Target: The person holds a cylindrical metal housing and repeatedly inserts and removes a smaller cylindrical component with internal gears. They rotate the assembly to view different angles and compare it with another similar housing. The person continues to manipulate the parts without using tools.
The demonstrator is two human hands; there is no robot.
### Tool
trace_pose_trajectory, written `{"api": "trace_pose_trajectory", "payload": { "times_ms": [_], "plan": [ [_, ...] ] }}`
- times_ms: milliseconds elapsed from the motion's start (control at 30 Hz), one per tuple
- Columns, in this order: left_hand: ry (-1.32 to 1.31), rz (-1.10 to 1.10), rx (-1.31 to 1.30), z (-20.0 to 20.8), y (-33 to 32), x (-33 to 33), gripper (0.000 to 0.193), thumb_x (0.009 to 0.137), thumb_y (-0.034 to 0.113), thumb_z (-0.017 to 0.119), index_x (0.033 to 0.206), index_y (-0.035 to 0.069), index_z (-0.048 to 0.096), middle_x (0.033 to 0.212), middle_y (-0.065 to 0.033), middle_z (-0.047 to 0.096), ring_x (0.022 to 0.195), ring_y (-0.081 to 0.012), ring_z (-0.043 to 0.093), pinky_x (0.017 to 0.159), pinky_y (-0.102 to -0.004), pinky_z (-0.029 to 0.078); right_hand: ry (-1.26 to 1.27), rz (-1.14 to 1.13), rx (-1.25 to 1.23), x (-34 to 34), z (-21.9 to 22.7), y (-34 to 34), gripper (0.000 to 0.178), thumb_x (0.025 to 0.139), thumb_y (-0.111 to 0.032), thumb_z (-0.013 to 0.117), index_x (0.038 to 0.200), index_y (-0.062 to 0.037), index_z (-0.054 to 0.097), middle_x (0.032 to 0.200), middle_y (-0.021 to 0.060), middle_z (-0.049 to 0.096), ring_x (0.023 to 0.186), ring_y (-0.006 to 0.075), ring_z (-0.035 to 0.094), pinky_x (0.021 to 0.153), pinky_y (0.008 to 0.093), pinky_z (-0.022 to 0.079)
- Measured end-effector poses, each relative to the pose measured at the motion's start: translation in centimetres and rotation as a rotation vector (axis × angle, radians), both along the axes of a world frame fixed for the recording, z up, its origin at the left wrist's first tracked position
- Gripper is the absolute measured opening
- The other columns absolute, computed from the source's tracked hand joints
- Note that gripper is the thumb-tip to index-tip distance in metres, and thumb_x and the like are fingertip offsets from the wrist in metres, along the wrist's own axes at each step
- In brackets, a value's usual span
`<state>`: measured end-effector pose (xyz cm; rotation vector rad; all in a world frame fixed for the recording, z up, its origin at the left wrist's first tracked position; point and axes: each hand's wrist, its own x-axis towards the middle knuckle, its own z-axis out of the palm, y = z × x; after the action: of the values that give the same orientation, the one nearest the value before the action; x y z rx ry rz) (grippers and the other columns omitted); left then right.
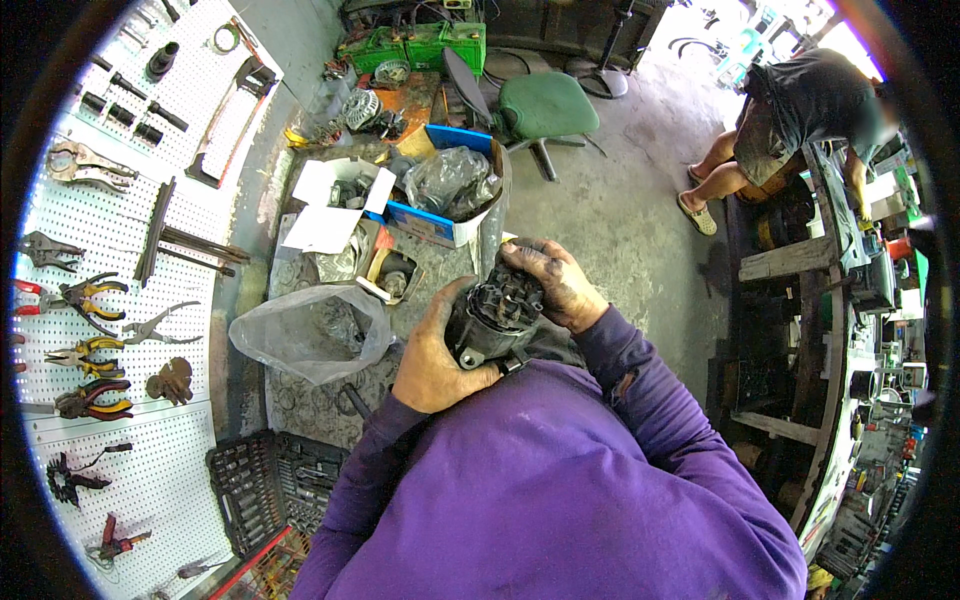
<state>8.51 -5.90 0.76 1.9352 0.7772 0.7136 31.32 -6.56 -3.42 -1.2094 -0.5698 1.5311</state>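
Note:
Close in front of my body I hold a dark, greasy, cylindrical motor part. Its upper end shows black, uneven pieces inside a round rim, and a metal lug with a hole sticks out low on its side. My left hand is wrapped around the left side of the housing, thumb along the upper edge. On the far right side, my right hand grips the upper end with its fingers curled over it. Dark grime covers the right fingers. Whether the right fingertips pinch a smaller piece is hidden.
Left of my hands, a workbench bears a clear plastic bag, a blue-and-white box with a bagged part, and an alternator. Tools hang on a pegboard. A green chair stands ahead; another person bends over the right bench.

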Motion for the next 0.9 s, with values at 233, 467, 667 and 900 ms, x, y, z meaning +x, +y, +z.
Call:
{"api": "trace_pose_trajectory", "payload": {
  "times_ms": [233, 467, 667, 900],
  "plan": [
    [0.017, 0.029, -0.198, 0.1, -0.2, -0.1, 0.111, 0.060, 0.026, 0.095, 0.154, 0.000, 0.041, 0.145, -0.0230, 0.055, 0.136, -0.0355, 0.055, 0.117, -0.0453, 0.041, 0.085, -0.037, 0.013, -0.1, 1.4, -0.5, 0.052, 0.096, -0.030, 0.077, 0.131, 0.0057, 0.062, 0.112, 0.0097, 0.072, 0.097, 0.0173, 0.070, 0.089, 0.0332, 0.057],
    [-0.023, 0.001, -0.212, 0.3, 0.2, 0.0, 0.106, 0.062, 0.023, 0.094, 0.152, 0.002, 0.042, 0.142, -0.0205, 0.057, 0.133, -0.0338, 0.057, 0.115, -0.0435, 0.043, 0.130, -0.084, 0.086, -0.4, 1.4, -0.2, 0.041, 0.098, -0.028, 0.074, 0.123, 0.0040, 0.068, 0.104, 0.0071, 0.073, 0.091, 0.0158, 0.070, 0.086, 0.0318, 0.057],
    [0.013, 0.025, -0.175, 0.2, 0.0, 0.1, 0.106, 0.060, 0.019, 0.093, 0.152, 0.002, 0.043, 0.141, -0.0207, 0.058, 0.134, -0.0340, 0.057, 0.115, -0.0428, 0.043, 0.109, -0.069, 0.026, -0.5, 2.0, -0.3, 0.035, 0.099, -0.027, 0.073, 0.118, 0.0021, 0.069, 0.101, 0.0063, 0.073, 0.088, 0.0153, 0.070, 0.081, 0.0315, 0.057],
    [-0.001, 0.030, -0.138, 0.1, 0.4, -0.2, 0.107, 0.061, 0.022, 0.094, 0.153, 0.004, 0.043, 0.142, -0.0213, 0.059, 0.134, -0.0348, 0.058, 0.115, -0.0428, 0.043, 0.165, -0.135, 0.000, -1.2, 2.2, 0.1, 0.042, 0.096, -0.029, 0.078, 0.119, 0.0045, 0.068, 0.101, 0.0081, 0.074, 0.088, 0.0177, 0.071, 0.083, 0.0344, 0.059]
  ]
}}
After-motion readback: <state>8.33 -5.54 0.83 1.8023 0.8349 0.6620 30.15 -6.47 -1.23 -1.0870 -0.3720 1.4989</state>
